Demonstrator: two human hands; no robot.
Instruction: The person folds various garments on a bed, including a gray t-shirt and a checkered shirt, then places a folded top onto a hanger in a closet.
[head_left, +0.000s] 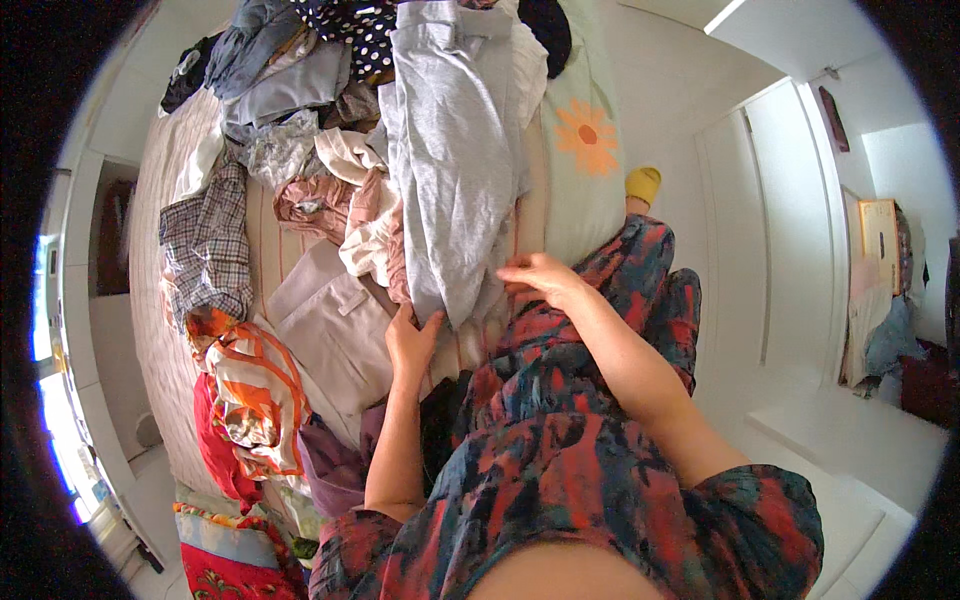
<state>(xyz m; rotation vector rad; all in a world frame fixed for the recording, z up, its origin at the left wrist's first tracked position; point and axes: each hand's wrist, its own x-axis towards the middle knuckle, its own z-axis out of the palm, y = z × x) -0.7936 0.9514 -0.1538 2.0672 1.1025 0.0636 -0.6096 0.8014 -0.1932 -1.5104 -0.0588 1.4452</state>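
A pair of light grey knit trousers (454, 150) lies lengthwise on the bed before me, its waistband at the far end. My left hand (411, 345) grips the near left corner of its leg end between thumb and fingers. At the right edge of the same trousers is my right hand (544, 279), its fingertips pointing left. Whether those fingertips pinch the cloth is not clear. Beige folded trousers (330, 322) lie just left of my left hand. Dusty pink and white crumpled garments (367, 232) press against the grey trousers' left side.
Across the striped bed cover (161, 150) lie a checked shirt (210, 240), an orange and white scarf-like cloth (259, 390), a polka-dot garment (360, 37) and purple cloth (330, 465). Pale green bedding with an orange flower (586, 135) runs along the right edge. A white door (795, 225) stands right.
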